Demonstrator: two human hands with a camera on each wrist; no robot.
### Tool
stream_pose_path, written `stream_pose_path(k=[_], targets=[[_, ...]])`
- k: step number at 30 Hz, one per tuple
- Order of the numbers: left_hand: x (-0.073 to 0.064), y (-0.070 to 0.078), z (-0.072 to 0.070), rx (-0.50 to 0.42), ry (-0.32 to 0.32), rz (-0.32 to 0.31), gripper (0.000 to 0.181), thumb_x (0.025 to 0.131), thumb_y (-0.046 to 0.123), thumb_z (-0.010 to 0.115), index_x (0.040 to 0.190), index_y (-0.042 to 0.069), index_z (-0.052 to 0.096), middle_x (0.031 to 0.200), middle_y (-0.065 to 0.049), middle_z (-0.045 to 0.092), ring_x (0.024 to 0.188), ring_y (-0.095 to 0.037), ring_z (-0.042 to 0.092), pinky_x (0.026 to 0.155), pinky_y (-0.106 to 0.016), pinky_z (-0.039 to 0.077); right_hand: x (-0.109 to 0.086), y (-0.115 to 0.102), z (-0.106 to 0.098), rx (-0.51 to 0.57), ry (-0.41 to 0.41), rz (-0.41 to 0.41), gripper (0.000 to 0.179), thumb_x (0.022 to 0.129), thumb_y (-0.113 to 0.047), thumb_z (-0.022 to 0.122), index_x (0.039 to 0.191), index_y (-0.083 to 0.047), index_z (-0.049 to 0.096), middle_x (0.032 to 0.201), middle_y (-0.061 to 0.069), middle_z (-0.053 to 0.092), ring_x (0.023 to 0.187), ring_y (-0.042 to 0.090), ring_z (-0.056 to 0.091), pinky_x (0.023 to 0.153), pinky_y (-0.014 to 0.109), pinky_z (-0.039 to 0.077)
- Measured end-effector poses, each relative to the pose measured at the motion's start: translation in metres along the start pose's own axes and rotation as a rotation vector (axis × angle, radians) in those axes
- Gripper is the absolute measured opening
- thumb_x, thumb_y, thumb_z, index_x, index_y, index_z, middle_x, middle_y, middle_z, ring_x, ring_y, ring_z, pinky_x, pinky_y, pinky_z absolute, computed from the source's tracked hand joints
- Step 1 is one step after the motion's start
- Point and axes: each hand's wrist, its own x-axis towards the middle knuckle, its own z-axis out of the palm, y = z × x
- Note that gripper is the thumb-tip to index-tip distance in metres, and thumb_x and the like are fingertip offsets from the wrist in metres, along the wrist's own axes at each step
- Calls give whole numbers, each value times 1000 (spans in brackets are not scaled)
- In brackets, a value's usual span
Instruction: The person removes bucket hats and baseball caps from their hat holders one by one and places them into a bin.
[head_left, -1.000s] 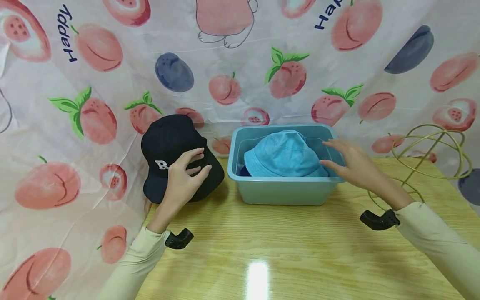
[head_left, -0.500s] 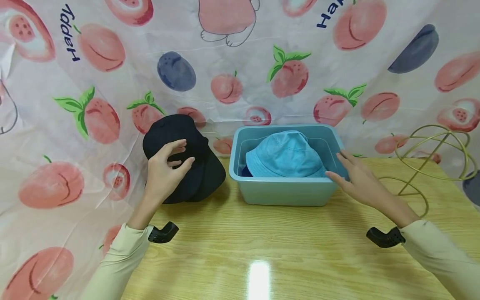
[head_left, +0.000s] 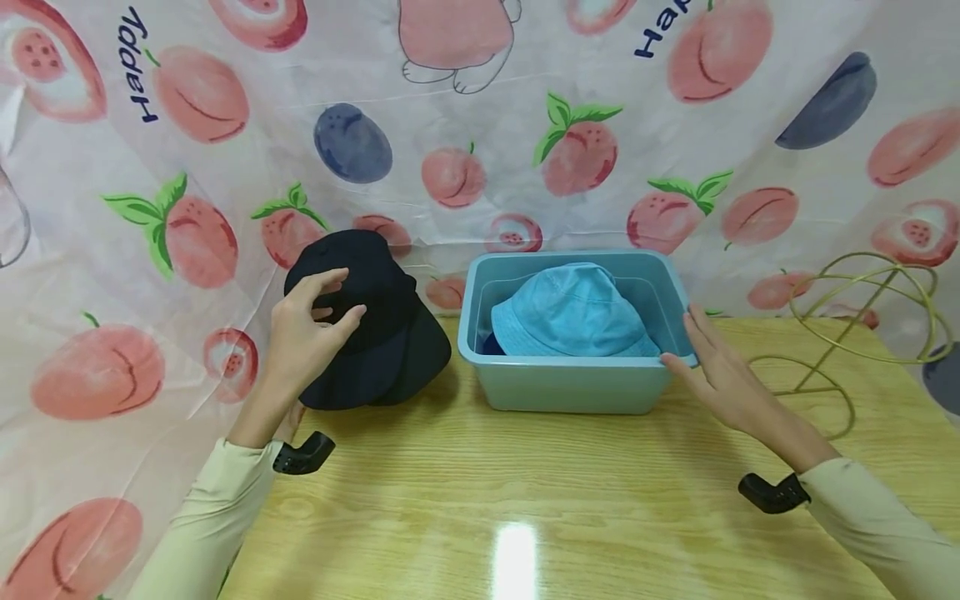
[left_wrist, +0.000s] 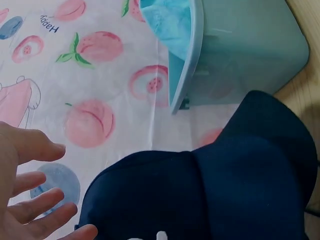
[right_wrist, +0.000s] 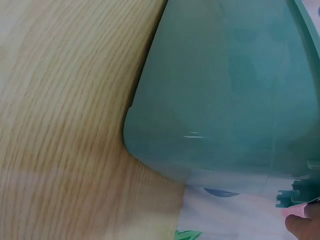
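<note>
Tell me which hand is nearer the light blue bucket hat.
Right. The right hand is at the right end of the bin that holds the bucket hat; the left hand is farther off, beyond the bin's left end, by the black caps.

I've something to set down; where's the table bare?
The table is bare in front of the blue bin, between the sleeves. Crowded: left end, with black caps and left hand; right of bin, with right hand and gold wire stand.

Black caps [head_left: 378,346] just beside upright blue bin [head_left: 573,387]
</note>
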Motion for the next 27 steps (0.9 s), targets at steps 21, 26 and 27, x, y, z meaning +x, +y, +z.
stream_pose_path(k=[21,26,27], targets=[[35,-16,-18,124,-47,-46,50,81,14,73,127,2,58,129,-18,53,118,-34,47,95,-53,40,-1,4,0,-3,31,-12,73,99,-31,49,151,0,9,158,8,-3,142,36,6,102,65,18],[48,-25,-24,169,-121,8,53,80,14,75,128,2,57,130,-19,51,122,-37,44,102,-55,31,0,4,4,7,24,-15,73,99,-31,50,150,2,10,158,10,-2,142,36,5,102,65,18],[50,-26,-25,177,-145,9,54,80,15,75,129,3,56,132,-19,50,123,-37,42,103,-56,30,0,4,5,10,23,-16,73,99,-31,50,150,2,11,158,11,-2,142,36,5,102,65,19]])
